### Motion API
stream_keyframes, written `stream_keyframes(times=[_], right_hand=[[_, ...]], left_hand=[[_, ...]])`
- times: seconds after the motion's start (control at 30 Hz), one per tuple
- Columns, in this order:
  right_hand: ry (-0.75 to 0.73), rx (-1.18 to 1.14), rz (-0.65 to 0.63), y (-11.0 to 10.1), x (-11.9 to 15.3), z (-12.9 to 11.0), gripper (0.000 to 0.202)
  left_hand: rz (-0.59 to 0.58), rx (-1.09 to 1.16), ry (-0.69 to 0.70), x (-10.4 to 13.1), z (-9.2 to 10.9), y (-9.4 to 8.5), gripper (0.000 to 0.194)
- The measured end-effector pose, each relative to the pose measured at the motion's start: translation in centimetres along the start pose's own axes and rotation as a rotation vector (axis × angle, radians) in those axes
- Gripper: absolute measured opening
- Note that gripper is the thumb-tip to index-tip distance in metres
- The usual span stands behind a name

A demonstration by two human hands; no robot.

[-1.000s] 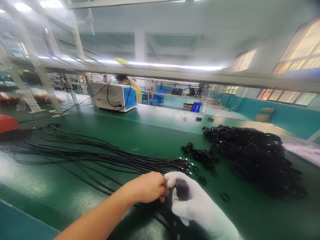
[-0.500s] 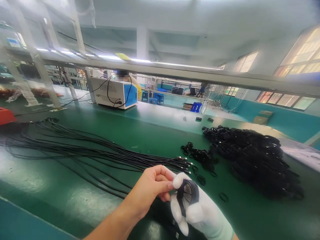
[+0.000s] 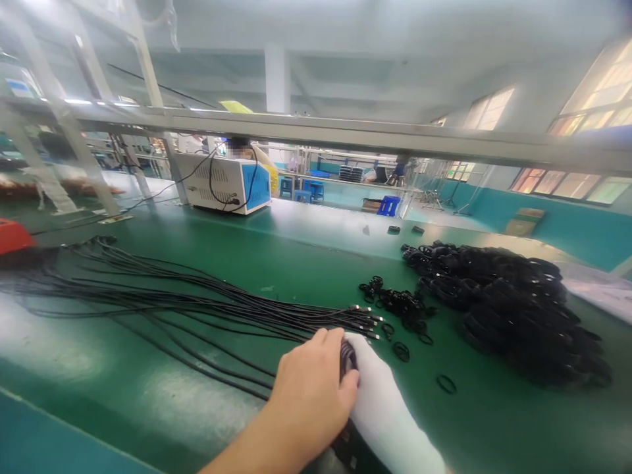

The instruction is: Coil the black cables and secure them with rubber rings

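Note:
A coiled black cable is between my two hands, low in the middle of the view; most of it is hidden by them. My bare left hand wraps over its left side, with the thumb bent across the front. Around the far right side of the coil closes my right hand, in a white glove; its fingers are mostly out of sight. Just beyond my hands lie the metal-tipped ends of a bundle of long black cables, stretched out to the left. Below my hands, other dark items are partly visible.
A large heap of black coils lies on the green table at right. Small black rings sit beside it, with a loose ring nearer. A white-and-blue machine stands behind, under a metal rail.
My left hand has moved from pinching at the coil's left edge to wrapping over it. The gloved right hand has turned, and the coil's open loop is now mostly covered.

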State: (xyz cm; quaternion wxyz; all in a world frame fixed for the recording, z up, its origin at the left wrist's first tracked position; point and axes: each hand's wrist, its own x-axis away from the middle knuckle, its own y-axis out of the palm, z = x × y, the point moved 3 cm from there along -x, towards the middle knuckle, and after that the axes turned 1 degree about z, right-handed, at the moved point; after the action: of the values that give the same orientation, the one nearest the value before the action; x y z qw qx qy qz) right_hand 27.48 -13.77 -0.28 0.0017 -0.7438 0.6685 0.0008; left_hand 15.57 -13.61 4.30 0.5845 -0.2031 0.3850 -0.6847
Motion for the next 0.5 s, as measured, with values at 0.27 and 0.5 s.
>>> stream_keyframes(times=[0.27,0.5], right_hand=[[0.173,-0.618,-0.601,-0.8,0.7,-0.2,0.039],[0.182,-0.607,-0.553,0.0,0.2,0.8,0.053]], left_hand=[[0.064,0.2,0.242,-0.9,-1.7,0.7,0.043],[0.145,-0.031,0.247,-0.5,-1.2,1.1,0.046]])
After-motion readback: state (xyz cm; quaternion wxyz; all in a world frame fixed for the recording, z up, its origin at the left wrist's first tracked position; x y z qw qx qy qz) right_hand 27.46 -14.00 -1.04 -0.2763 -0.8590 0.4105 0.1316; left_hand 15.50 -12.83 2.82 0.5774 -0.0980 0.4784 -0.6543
